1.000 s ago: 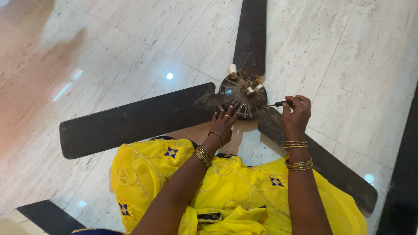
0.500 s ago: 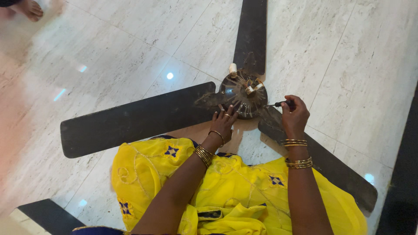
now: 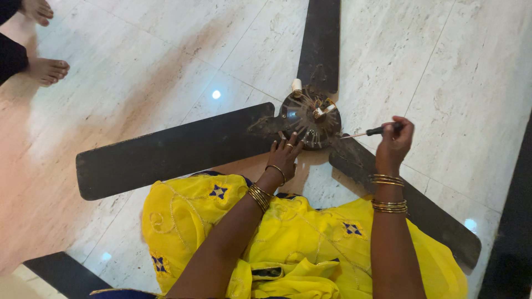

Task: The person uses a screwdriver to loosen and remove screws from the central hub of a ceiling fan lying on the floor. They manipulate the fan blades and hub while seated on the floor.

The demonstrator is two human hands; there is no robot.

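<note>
A dark three-bladed ceiling fan lies flat on the pale marble floor, its round motor hub (image 3: 310,117) in the middle. My left hand (image 3: 285,155) rests its fingertips on the near edge of the hub. My right hand (image 3: 394,143) grips a small black-handled screwdriver (image 3: 370,132), whose thin shaft points left toward the hub's right side. Gold bangles ring both wrists. One blade (image 3: 172,149) stretches left, another (image 3: 320,41) runs away from me, and the third (image 3: 410,205) passes under my right forearm.
Yellow embroidered cloth (image 3: 299,243) covers my lap below the fan. Another person's bare feet (image 3: 41,69) stand at the top left. Dark floor bands run along the right edge (image 3: 512,221) and the bottom left corner (image 3: 66,274).
The view has shifted, bringing another person's feet into view at the top left. My right hand has eased the screwdriver slightly rightward; my left hand stays on the hub.
</note>
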